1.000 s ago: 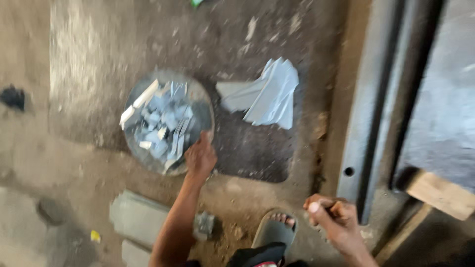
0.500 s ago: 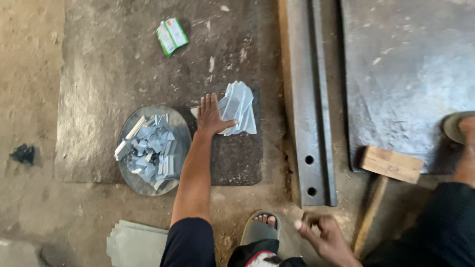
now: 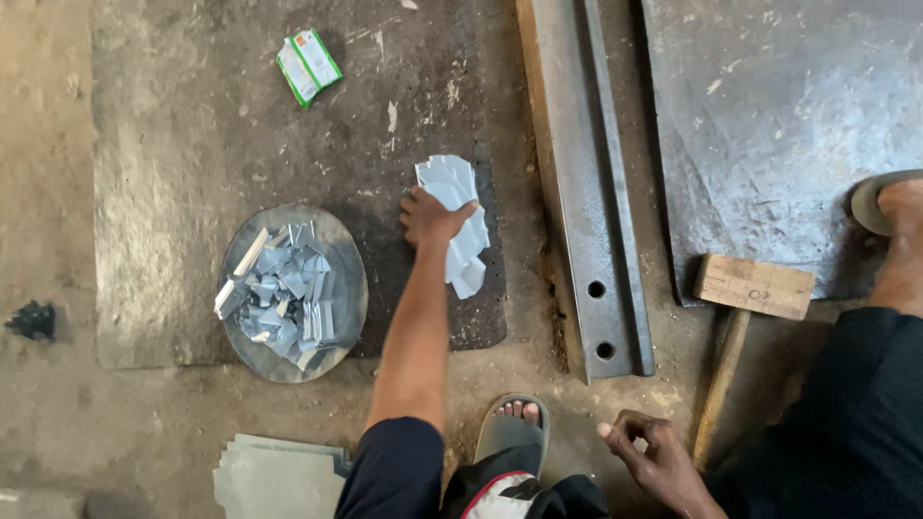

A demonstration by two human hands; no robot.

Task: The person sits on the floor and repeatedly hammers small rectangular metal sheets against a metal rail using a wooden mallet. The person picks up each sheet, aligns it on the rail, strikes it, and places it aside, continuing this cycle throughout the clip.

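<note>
Seen from above, a person crouches over a concrete floor [image 3: 58, 432]. The left hand [image 3: 430, 216] reaches to the middle of the frame and lies on a stack of pale metal pieces [image 3: 461, 231] on a dark mat [image 3: 192, 192]. A second ago this hand was at the round dish [image 3: 346, 288] of metal scraps [image 3: 279, 298] to the left; half a second ago it was flat with fingers spread at the stack's edge. Now the fingers curl over the stack — the grip looks closed on the pieces, though they are not lifted. The work has moved from the dish to the stack.

The right hand [image 3: 654, 457], at the lower right, is loosely curled and holds nothing that can be seen. Just beside it runs the handle of a wooden mallet [image 3: 750, 288], its head further up on the right.

A long steel bar [image 3: 586, 192] with two holes lies right of the mat, and a metal sheet [image 3: 769, 125] beyond it. A green and white packet [image 3: 308, 65] sits at the upper left. Grey cut sheets [image 3: 274, 476] lie at the bottom edge, near a sandalled foot [image 3: 514, 432]. Another person's foot [image 3: 894, 207] shows at the right edge.
</note>
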